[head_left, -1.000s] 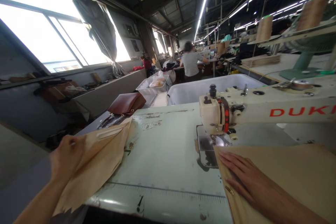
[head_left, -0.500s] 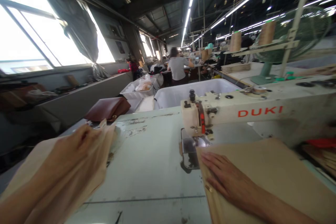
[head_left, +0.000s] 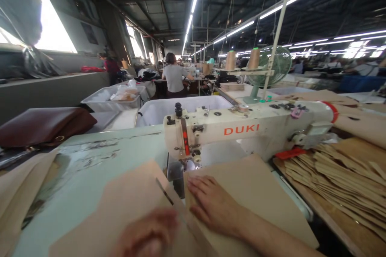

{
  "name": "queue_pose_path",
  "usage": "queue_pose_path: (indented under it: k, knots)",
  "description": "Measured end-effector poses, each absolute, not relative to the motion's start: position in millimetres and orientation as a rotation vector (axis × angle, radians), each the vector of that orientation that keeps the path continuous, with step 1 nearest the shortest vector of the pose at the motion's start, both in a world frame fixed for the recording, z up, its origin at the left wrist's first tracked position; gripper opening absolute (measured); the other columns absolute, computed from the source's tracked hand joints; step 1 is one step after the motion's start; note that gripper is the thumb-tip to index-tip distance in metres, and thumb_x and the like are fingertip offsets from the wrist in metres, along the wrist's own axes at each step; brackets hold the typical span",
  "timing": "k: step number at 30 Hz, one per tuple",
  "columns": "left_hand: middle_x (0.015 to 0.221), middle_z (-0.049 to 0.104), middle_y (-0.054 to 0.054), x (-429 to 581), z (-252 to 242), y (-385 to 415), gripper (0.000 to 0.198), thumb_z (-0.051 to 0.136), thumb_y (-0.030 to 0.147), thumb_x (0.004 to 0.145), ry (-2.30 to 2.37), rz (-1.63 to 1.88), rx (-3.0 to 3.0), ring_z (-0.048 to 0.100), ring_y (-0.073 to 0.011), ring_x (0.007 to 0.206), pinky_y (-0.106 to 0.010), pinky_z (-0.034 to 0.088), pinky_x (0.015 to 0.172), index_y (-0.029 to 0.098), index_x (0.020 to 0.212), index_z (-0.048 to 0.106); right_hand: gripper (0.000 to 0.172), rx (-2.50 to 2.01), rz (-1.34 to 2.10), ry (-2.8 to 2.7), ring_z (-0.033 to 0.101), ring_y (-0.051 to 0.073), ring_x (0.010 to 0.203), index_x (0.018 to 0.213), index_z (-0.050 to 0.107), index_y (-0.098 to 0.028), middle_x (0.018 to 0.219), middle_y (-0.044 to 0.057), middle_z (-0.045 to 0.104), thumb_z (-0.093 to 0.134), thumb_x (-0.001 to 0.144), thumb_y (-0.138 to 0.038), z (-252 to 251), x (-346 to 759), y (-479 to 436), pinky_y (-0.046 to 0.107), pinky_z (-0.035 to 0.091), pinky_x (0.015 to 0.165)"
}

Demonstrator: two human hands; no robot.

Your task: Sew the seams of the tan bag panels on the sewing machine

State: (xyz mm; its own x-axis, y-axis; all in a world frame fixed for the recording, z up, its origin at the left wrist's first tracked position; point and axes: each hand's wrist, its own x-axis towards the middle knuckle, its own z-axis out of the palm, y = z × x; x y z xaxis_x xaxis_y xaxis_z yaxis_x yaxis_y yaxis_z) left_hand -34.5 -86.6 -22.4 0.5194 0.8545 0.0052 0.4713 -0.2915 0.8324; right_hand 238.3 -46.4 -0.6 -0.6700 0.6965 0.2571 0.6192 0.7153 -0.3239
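Note:
My right hand lies flat, fingers stretched out, on a tan fabric panel just in front of the needle area of a white DUKI sewing machine. My left hand is blurred at the bottom edge, resting on a second tan fabric piece that lies on the pale green table beside the panel. Its fingers are smeared, so its grip is unclear.
A stack of tan pieces lies at the left edge, with a brown leather bag behind it. Several cut tan strips pile up at the right. White bins, a green fan and a seated person are beyond.
My left hand has brought a tan piece from the left stack across the table to beside the right panel. The view has swung to the right. My right hand stayed flat.

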Motion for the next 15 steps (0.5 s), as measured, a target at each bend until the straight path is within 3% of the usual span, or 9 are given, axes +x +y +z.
queue_pose_path:
  k: [2, 4, 6, 10, 12, 15]
  knots:
    - [0.15, 0.047, -0.004, -47.8, -27.9, -68.7, 0.05, 0.037, 0.06, 0.096, 1.672, 0.84, 2.123, 0.036, -0.031, 0.142, -0.054, 0.027, 0.118, 0.033, 0.132, 0.059, 0.055, -1.012, 0.294, -2.57, 0.036, 0.023, 0.141, 0.147, 0.043, -0.01, 0.151, 0.012, 0.043, 0.043, 0.101, -0.041, -0.7, 238.0, -46.4, 0.04, 0.024, 0.119]
    - [0.156, 0.036, -0.012, -50.9, -38.9, -55.8, 0.065, 0.041, 0.057, 0.093, 1.887, 0.863, 2.266, 0.023, -0.0363, 0.146, -0.061, 0.018, 0.118, 0.02, 0.146, 0.045, 0.056, -1.01, 0.295, -2.573, 0.036, 0.022, 0.141, 0.147, 0.042, -0.011, 0.151, 0.012, 0.043, 0.042, 0.101, -0.042, 0.4, 237.9, -46.8, 0.04, 0.024, 0.119]
    - [0.158, 0.031, -0.012, -42.1, -46.4, -52.7, 0.068, 0.042, 0.052, 0.095, 1.777, 0.746, 2.385, 0.022, -0.0351, 0.146, -0.06, 0.021, 0.117, 0.02, 0.154, 0.031, 0.055, -1.014, 0.296, -2.567, 0.037, 0.022, 0.141, 0.146, 0.043, -0.011, 0.15, 0.012, 0.044, 0.043, 0.101, -0.041, 2.6, 237.8, -47.6, 0.039, 0.024, 0.12]
    - [0.16, 0.025, 0.0, -7.9, -33.5, -67.4, 0.067, 0.041, 0.039, 0.101, 1.394, 0.547, 2.512, 0.032, -0.0259, 0.143, -0.045, 0.038, 0.114, 0.036, 0.157, 0.005, 0.045, -0.992, 0.277, -2.558, 0.041, 0.022, 0.136, 0.139, 0.049, -0.013, 0.141, 0.013, 0.053, 0.045, 0.098, -0.031, 8.3, 237.7, -49.4, 0.038, 0.026, 0.118]
    - [0.159, 0.028, 0.002, 5.9, -22.0, -72.4, 0.065, 0.042, 0.036, 0.101, 1.273, 0.537, 2.549, 0.036, -0.0235, 0.142, -0.041, 0.038, 0.114, 0.038, 0.157, 0.008, 0.043, -0.97, 0.281, -2.566, 0.042, 0.021, 0.133, 0.136, 0.05, -0.016, 0.137, 0.011, 0.056, 0.046, 0.096, -0.027, 10.3, 238.2, -50.1, 0.037, 0.027, 0.117]
    - [0.154, 0.04, 0.002, 16.6, -13.2, -65.0, 0.053, 0.043, 0.036, 0.101, 1.254, 0.618, 2.574, 0.042, -0.0234, 0.139, -0.043, 0.036, 0.115, 0.038, 0.153, 0.03, 0.046, -0.976, 0.311, -2.563, 0.04, 0.02, 0.133, 0.139, 0.046, -0.018, 0.142, 0.009, 0.051, 0.049, 0.094, -0.027, 11.3, 239.4, -50.9, 0.035, 0.026, 0.118]
